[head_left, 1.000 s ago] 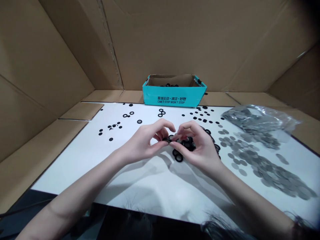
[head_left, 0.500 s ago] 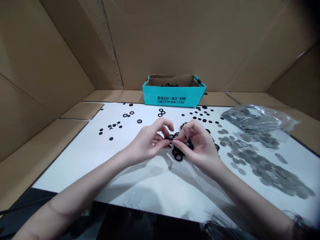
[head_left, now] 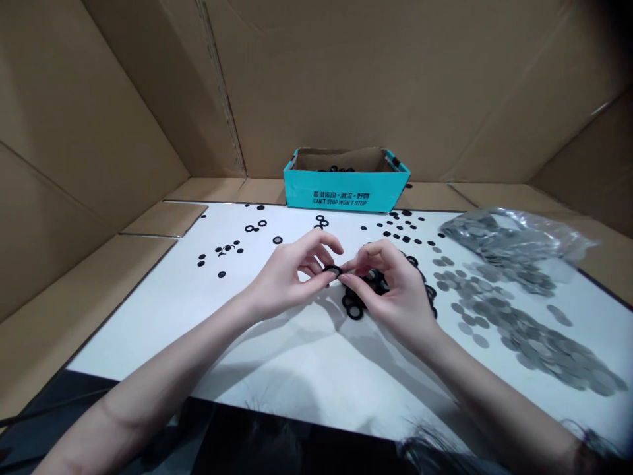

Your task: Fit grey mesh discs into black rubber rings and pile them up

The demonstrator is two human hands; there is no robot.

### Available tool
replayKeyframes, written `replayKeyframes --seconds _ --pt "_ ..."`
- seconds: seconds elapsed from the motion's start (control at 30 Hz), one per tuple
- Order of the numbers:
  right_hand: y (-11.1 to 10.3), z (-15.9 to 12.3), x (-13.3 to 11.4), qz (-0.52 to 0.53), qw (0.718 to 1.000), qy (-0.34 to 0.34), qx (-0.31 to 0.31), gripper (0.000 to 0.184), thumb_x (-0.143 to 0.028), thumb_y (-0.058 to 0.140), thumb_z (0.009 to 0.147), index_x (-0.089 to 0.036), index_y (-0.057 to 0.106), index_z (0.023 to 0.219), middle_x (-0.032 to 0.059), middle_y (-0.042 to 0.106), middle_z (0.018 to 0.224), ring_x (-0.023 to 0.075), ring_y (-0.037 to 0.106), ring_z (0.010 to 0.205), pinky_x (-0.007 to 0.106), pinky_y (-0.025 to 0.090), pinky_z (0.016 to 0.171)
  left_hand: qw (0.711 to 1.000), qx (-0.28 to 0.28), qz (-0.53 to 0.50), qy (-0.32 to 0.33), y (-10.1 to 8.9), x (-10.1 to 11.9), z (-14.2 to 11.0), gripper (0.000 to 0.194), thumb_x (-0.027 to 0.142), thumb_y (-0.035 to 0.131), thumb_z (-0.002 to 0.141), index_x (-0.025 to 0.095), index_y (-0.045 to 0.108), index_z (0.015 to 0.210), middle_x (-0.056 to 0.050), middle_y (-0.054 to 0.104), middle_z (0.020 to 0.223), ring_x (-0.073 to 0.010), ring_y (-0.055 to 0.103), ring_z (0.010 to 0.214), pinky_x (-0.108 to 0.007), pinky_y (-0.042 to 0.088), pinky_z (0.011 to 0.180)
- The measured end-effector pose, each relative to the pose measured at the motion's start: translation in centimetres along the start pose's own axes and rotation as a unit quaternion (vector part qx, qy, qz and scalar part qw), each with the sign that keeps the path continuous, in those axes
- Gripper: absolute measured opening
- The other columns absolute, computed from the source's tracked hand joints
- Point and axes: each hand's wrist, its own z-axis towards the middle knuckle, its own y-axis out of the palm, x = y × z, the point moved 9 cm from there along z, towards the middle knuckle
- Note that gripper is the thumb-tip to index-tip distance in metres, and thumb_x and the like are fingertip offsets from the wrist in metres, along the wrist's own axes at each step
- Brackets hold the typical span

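Over the middle of the white table, my left hand pinches the left side of a small black ring between thumb and fingers. A greyish disc shows inside the ring. My right hand closes thumb and fingertips on the ring's right edge, so both hands hold it just above the surface. Beneath and behind my right hand lies a pile of black rings, partly hidden by the fingers. To the right of that hand, many thin grey discs spread in an overlapping heap.
A turquoise box with black pieces inside stands at the table's back edge. A clear plastic bag of grey discs lies at the back right. Small black discs are scattered left and behind. Cardboard walls enclose the table.
The ring between my fingertips has tilted, so its face and the disc inside now show more plainly. Both hands have shifted only slightly.
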Motion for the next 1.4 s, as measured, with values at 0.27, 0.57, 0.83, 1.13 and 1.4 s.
replayKeyframes --seconds 0.27,0.57,0.83,1.13,1.4 --pt "0.5 0.0 0.7 0.084 0.995 0.049 -0.011 0.021 -0.018 0.070 0.085 -0.026 0.050 0.085 -0.0062 0.055 0.071 0.0130 0.061 0.066 0.028 0.048 0.064 0.999 0.024 -0.025 -0.002 0.3 -0.2 -0.2 0.022 0.019 0.063 0.092 0.022 0.051 0.110 0.001 0.063 0.089 -0.0096 0.066 0.071 -0.023 0.054 0.066" --pt "0.3 -0.1 0.8 0.125 0.991 0.041 -0.015 0.037 -0.014 0.074 0.078 -0.026 0.039 0.078 -0.0076 0.058 0.069 0.0127 0.061 0.066 0.029 0.044 0.068 0.993 -0.092 0.077 0.019 1.1 1.2 -0.5 0.015 0.009 0.053 0.091 0.022 0.047 0.097 0.002 0.058 0.087 -0.0095 0.058 0.073 -0.024 0.050 0.068" --pt "0.4 0.3 0.3 0.038 0.999 0.018 -0.035 0.023 -0.017 0.071 0.082 -0.024 0.049 0.081 -0.0050 0.058 0.075 0.0162 0.069 0.074 0.032 0.047 0.072 0.997 -0.050 0.049 0.029 0.8 0.4 -0.2 0.019 0.013 0.059 0.089 0.021 0.050 0.103 0.003 0.060 0.084 -0.0093 0.058 0.070 -0.024 0.051 0.068" --pt "0.7 0.3 1.2 0.125 0.989 0.062 -0.051 0.031 -0.020 0.076 0.079 -0.025 0.045 0.077 -0.0058 0.056 0.070 0.0139 0.059 0.066 0.031 0.045 0.067 0.999 -0.031 -0.001 0.011 1.1 0.5 -0.3 0.017 0.011 0.055 0.091 0.022 0.044 0.098 0.002 0.055 0.093 -0.0084 0.062 0.073 -0.023 0.053 0.066" --pt "0.3 0.0 0.3 0.070 0.997 0.031 -0.022 0.035 -0.016 0.072 0.077 -0.026 0.039 0.076 -0.0055 0.057 0.068 0.0149 0.057 0.067 0.031 0.041 0.066 0.992 -0.089 0.084 0.022 1.3 1.0 -0.3 0.020 0.004 0.053 0.088 0.022 0.046 0.095 0.004 0.056 0.088 -0.0083 0.057 0.071 -0.024 0.048 0.065"
